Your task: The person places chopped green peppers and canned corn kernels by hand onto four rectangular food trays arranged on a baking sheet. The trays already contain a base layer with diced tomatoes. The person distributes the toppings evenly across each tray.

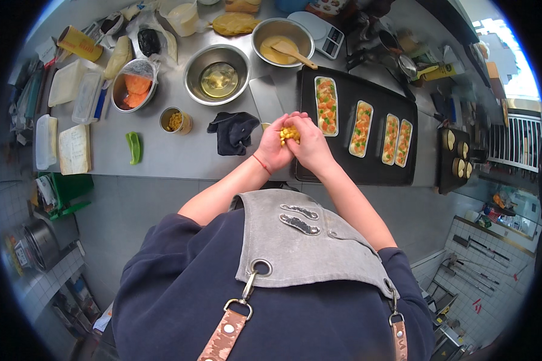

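My left hand (273, 146) and my right hand (309, 142) are cupped together around a heap of yellow corn kernels (290, 135), over the left edge of a black baking tray (329, 169). On the tray stand several narrow molds; the long mold (326, 106) nearest my right hand and a second mold (361, 128) hold a topping of orange and green pieces. Two slimmer filled molds (390, 139) stand side by side farther right. A dark cloth (234, 133) lies left of my hands. Farther left stands an open can of corn (175, 121).
A metal bowl of clear yellowish liquid (217, 74), a bowl of batter with a wooden spoon (282, 43) and a kitchen scale (318, 34) stand behind. At left are a green pepper piece (134, 148), a bowl with orange slices (134, 85) and a worn notebook (75, 149).
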{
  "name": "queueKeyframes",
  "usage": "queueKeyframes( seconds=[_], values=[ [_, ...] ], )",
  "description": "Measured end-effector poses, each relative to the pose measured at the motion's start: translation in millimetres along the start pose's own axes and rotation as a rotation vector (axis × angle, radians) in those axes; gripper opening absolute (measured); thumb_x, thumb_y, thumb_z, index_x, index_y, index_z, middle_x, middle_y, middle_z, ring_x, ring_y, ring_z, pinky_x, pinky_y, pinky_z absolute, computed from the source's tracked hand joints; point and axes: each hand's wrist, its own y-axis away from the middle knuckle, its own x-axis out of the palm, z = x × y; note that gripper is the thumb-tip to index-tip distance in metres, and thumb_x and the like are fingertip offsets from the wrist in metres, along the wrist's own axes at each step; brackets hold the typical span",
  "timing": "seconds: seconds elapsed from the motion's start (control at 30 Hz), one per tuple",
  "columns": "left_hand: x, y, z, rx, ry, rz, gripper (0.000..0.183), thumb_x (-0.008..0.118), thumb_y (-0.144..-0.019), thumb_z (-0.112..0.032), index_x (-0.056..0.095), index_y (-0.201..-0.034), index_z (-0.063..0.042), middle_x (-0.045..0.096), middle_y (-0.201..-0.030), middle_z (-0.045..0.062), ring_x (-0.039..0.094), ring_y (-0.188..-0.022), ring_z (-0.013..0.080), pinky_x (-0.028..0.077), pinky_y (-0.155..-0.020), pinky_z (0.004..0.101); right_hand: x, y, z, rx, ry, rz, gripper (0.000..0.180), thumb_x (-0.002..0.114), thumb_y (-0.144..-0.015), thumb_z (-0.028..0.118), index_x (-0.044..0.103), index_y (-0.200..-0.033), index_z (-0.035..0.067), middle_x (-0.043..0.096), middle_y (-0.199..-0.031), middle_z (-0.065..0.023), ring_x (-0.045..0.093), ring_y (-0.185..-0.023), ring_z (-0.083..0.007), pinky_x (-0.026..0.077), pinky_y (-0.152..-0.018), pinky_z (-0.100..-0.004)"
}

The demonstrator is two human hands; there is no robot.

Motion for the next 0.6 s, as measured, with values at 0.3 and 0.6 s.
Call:
queueKeyframes(
  seconds=[0.3,0.6],
  values=[
    [-11,-17,-9,-0.123,0.017,0.043,0.037,0.043,-0.111,-0.025,0.062,-0.134,-0.003,0.062,-0.141,0.015,0.059,-0.133,0.027,0.043,-0.119,0.0432,-17,-15,3,0.017,-0.058,0.011,0.025,0.07,-0.08,0.0,0.07,-0.105,0.003,0.07,-0.103,-0.019,0.069,-0.094,-0.0394,0.057,-0.083,-0.0438],
    [11,-22,-8,-0.17,0.057,0.122,0.041,0.043,-0.11,-0.024,0.057,-0.142,-0.002,0.058,-0.148,0.016,0.054,-0.138,0.0297,0.042,-0.12,0.0456,-35,-11,29,0.045,-0.117,0.013,0.03,0.067,-0.086,-0.001,0.071,-0.116,0.004,0.073,-0.109,-0.0188,0.071,-0.103,-0.0363,0.057,-0.09,-0.0409]
  ],
)
